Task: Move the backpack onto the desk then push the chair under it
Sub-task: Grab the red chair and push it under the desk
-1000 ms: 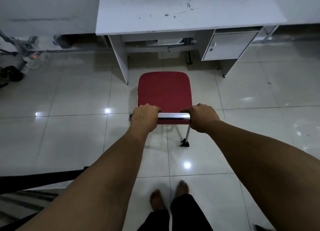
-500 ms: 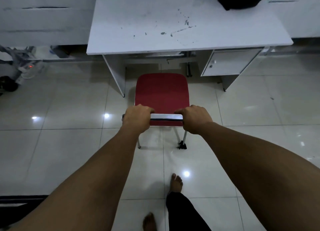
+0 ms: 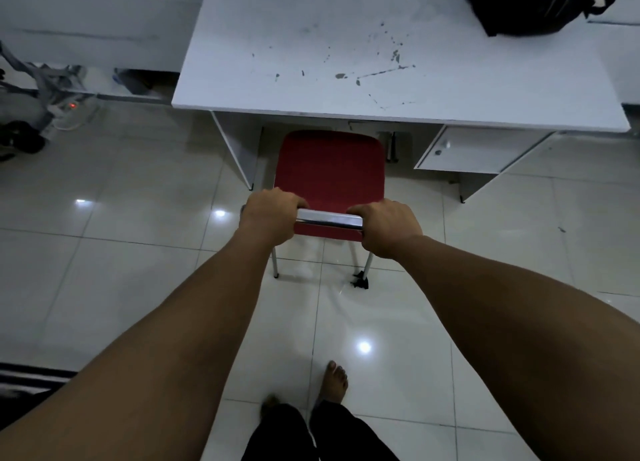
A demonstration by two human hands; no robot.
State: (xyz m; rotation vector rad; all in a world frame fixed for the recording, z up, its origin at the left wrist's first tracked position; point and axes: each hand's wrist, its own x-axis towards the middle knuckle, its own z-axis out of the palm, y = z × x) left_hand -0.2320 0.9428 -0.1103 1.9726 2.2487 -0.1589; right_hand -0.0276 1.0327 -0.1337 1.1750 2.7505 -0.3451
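Both my hands, left grip point(image 3: 268, 215) and right grip point(image 3: 386, 227), are closed round the chair point(image 3: 330, 170) backrest at centre frame; backpack point(image 3: 533, 3) sits upper right on the tabletop point(image 3: 311, 45). I should push straight, evenly, between the legs

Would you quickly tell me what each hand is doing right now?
Left hand: closed on the chrome back rail of the red chair.
Right hand: closed on the same rail.
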